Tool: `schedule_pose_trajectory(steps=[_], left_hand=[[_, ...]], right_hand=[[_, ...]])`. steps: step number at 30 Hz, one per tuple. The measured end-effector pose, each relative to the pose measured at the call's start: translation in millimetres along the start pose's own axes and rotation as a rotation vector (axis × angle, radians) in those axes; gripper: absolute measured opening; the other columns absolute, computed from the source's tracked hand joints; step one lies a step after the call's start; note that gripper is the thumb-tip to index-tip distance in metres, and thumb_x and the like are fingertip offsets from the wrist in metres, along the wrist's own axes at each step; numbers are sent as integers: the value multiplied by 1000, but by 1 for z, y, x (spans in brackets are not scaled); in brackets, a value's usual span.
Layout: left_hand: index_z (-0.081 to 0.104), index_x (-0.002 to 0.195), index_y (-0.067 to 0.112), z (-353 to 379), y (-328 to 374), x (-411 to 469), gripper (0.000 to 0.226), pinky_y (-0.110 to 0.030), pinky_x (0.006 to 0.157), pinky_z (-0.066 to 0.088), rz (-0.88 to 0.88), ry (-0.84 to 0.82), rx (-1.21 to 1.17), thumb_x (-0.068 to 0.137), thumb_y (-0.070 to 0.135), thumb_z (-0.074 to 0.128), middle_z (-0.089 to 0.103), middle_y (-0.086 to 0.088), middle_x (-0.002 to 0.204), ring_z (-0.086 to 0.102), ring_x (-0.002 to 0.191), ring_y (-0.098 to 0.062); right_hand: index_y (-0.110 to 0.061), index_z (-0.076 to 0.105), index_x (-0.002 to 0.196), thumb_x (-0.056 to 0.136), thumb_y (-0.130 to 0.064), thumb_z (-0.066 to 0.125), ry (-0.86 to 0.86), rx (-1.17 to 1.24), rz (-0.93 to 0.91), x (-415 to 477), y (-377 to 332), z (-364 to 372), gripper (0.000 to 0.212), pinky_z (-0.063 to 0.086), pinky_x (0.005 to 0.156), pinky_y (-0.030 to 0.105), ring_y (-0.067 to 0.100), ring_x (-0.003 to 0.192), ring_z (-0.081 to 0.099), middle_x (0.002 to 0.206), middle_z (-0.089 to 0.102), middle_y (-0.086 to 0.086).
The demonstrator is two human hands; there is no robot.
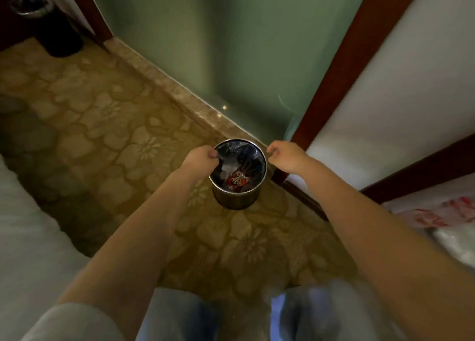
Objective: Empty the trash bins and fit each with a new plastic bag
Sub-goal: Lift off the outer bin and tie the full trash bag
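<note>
Patterned carpet (102,114), by the threshold (164,83): bin (237,199) between my hands. Left hand (199,158) pinches the bag (246,150) at the left rim; right hand (285,152), fingers curled beside the right rim, grip I cannot tell.

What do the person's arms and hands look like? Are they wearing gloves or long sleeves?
No gloves or long sleeves: the left hand and right hand are bare, forearms too. No watch or rings show. A pale grey sleeve covers the upper left arm; the right arm's sleeve is out of view.
</note>
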State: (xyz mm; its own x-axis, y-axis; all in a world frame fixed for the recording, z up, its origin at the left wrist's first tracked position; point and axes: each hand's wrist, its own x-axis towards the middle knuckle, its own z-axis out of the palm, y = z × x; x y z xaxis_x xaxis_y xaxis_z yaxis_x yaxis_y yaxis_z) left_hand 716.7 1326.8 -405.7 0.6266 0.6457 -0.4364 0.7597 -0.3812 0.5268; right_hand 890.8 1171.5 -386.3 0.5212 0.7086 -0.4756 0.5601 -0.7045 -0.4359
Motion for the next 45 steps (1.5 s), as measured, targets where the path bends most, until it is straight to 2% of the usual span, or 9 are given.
schedule_pose_trajectory(steps=[4,10,14,17,21,26,35,41,45], left_hand=[[52,133,11,63,-48,58,42,-35,94,45,21,14,9,92,20,56,54,-11,131,54,115,-29],[30,148,17,125,-111,128,65,-45,110,32,37,137,19,91,28,58,28,-12,150,34,135,-34],[15,152,32,162,-145,147,75,-41,86,51,44,144,-145,90,26,58,43,-6,143,56,113,-28],[9,152,35,179,-152,147,73,-26,67,44,18,160,-315,95,20,52,46,-3,142,57,86,-14],[5,153,32,184,-152,140,79,-30,93,40,-17,212,-469,94,19,55,39,-1,150,45,129,-23],[9,152,31,185,-150,130,82,-40,106,38,-58,229,-566,90,17,60,39,-3,150,40,135,-22],[28,148,34,172,-132,112,70,-39,93,52,24,368,-629,90,9,57,53,11,124,54,110,-11],[43,140,30,146,-115,107,60,-35,72,56,63,450,-634,87,5,54,65,0,116,65,85,-17],[48,137,28,126,-102,97,55,-42,64,53,115,510,-608,87,7,56,70,-13,98,58,67,-22]], right_hand=[[-18,44,139,94,-23,55,28,-9,13,60,47,65,46,45,85,32,28,115,55,132,56,10],[-21,21,151,93,-26,60,177,59,-38,123,91,141,71,42,103,41,30,131,43,147,40,11],[-29,17,152,90,-27,63,214,148,-46,147,116,183,77,47,98,42,27,121,53,142,47,6],[-29,6,154,93,-25,58,234,256,-18,147,122,193,80,47,92,37,26,115,57,139,51,5],[-28,26,146,93,-25,55,211,331,59,142,121,193,60,51,79,38,25,93,63,116,61,4],[-27,30,143,94,-19,53,202,343,93,138,117,199,54,60,66,38,22,73,68,98,63,2],[-24,45,127,94,-19,52,350,282,29,120,108,181,34,59,68,36,18,59,69,82,69,3],[-24,51,119,92,-25,49,504,259,-21,111,95,160,27,58,71,40,23,67,69,80,69,2],[-24,55,116,92,-26,47,586,279,-29,103,82,142,25,48,62,31,25,77,65,86,67,2]])
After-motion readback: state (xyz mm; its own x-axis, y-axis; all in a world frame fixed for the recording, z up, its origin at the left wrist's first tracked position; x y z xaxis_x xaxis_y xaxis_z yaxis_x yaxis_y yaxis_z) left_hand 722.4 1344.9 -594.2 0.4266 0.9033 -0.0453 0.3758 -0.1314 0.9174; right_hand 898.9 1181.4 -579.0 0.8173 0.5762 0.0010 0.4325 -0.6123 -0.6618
